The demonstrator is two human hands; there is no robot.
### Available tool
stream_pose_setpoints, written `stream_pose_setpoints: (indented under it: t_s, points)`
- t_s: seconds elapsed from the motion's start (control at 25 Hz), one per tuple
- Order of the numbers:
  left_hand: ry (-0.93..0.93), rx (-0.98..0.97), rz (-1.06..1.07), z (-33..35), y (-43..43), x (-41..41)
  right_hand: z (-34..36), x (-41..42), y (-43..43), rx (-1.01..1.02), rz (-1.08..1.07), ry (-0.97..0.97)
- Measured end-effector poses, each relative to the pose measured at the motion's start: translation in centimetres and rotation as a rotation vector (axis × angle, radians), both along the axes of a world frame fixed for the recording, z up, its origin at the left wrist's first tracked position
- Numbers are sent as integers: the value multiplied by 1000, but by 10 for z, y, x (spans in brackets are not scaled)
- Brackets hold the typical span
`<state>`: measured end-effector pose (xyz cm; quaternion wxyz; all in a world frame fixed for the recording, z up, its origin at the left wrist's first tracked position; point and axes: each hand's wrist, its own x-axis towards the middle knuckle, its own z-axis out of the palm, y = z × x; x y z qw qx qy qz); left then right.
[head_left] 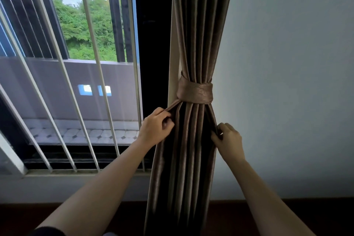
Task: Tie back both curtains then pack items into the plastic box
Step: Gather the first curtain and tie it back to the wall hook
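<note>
The brown curtain (199,25) hangs gathered against the white wall (287,63), cinched at mid-height by a matching tie-back (195,93) wrapped round it as a flat band. Just below and left of the band, the left grip (156,127) is closed, thumb and fingers pinching the tie-back's loose tail, which runs taut up to the band's lower left corner. Below and right of the band, the right grip (229,141) is curled round a dark fold at the curtain's edge
</note>
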<state>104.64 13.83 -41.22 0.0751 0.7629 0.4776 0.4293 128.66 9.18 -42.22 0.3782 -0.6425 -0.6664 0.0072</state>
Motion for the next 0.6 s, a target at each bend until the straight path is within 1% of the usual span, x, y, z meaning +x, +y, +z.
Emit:
stream_pose_setpoints:
  t_s: [0.16, 0.24, 0.32, 0.48, 0.6]
  points:
    - [87, -61, 86, 10, -7, 20, -8, -2, 0, 19, -15, 20]
    - [161, -36, 112, 10, -11, 24, -9, -3, -1, 24, -10, 30]
    - [194, -20, 137, 12, -16, 27, -7, -7, -1, 25, 3, 36]
    - [111, -15, 46, 8, -35, 16, -8, -15, -4, 31, 32, 34]
    - [66, 52, 30, 7, -49, 6, -6, -23, -7, 27, 53, 27]
